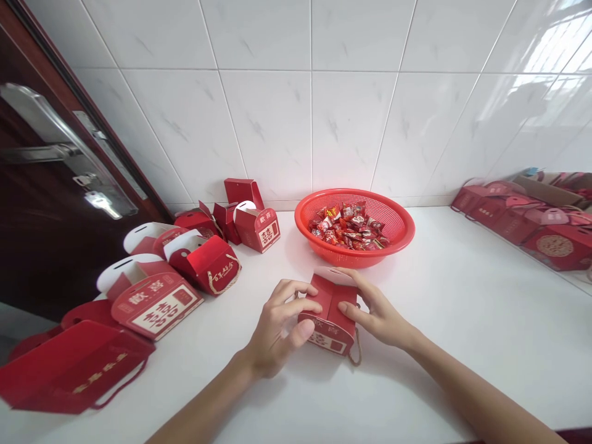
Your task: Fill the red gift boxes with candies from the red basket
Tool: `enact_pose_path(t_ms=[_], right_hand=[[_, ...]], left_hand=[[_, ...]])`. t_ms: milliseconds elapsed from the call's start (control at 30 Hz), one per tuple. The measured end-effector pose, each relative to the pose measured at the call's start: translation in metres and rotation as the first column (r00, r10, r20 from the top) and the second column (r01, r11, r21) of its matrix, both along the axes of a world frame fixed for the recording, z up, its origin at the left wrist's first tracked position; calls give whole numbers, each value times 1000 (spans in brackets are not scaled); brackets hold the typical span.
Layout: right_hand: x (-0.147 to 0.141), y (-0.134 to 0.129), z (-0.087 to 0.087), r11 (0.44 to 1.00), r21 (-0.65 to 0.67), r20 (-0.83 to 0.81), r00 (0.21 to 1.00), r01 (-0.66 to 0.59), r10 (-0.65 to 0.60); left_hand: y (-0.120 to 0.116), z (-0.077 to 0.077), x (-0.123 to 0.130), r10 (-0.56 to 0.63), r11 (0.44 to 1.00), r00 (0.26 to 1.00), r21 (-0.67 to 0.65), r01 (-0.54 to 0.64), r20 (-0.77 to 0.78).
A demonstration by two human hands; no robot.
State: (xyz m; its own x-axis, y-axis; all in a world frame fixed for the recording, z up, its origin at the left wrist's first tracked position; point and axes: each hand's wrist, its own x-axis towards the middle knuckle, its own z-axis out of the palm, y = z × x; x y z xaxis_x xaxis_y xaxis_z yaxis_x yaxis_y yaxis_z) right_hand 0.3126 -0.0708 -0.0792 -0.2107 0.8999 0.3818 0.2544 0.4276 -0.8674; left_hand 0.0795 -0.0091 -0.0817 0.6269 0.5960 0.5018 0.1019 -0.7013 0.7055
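Note:
A small red candy box (329,302) with a rope handle stands on the white counter in front of me, its two top flaps folded inward. My left hand (282,327) is at its left side, fingertips resting on the left flap and thumb near the front face. On the other side my right hand (377,311) grips the box, thumb pressed on the right flap and fingers behind the far panel. Just beyond the box is a red plastic basket (402,237) holding many wrapped candies (349,228).
Several open red boxes (155,299) stand along the left, near a dark door (41,209) with a metal handle and keys. More red boxes (522,219) line the right side beside a cardboard carton (550,188). A tiled wall (263,123) bounds the back of the counter (439,277).

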Motion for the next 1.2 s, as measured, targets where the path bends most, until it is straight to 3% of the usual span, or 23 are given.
enact_pose_path(t_ms=[367, 733, 1200], right_hand=[[2, 0, 0, 1000, 26, -6, 1000, -18, 18], [0, -1, 2, 999, 2, 44, 998, 40, -40], [1, -5, -1, 978, 141, 57, 985, 154, -163]], left_hand=[[-2, 0, 1, 19, 1000, 1000, 15, -19, -6], [-5, 8, 7, 79, 996, 997, 46, -78, -26], [-10, 4, 16, 195, 981, 979, -4, -195, 56]])
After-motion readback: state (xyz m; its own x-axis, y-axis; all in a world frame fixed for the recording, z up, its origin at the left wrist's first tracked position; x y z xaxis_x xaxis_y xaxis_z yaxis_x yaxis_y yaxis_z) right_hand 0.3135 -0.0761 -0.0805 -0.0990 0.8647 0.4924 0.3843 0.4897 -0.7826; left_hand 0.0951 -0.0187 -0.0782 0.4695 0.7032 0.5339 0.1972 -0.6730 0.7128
